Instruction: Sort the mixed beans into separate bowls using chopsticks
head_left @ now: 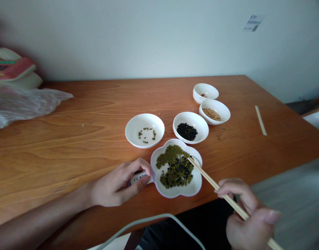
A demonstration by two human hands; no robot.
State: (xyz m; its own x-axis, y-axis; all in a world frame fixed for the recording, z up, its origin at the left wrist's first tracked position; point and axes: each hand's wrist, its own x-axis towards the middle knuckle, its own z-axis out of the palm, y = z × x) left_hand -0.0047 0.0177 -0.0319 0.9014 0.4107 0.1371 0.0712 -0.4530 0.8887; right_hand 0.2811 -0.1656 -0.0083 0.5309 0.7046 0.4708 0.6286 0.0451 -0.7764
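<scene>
A white flower-shaped dish near the table's front edge holds a mixed heap of green and black beans. My left hand grips the dish's handle on its left side. My right hand holds a pair of wooden chopsticks, whose tips rest in the beans at the dish's right. Behind it stand a round white bowl with a few green beans, a bowl of black beans, a bowl of tan beans and a small, nearly bare bowl.
The wooden table meets a pale wall at the back. A crumpled clear plastic bag and stacked items lie at the far left. A chopstick wrapper lies at the right. A grey cable curves below the front edge.
</scene>
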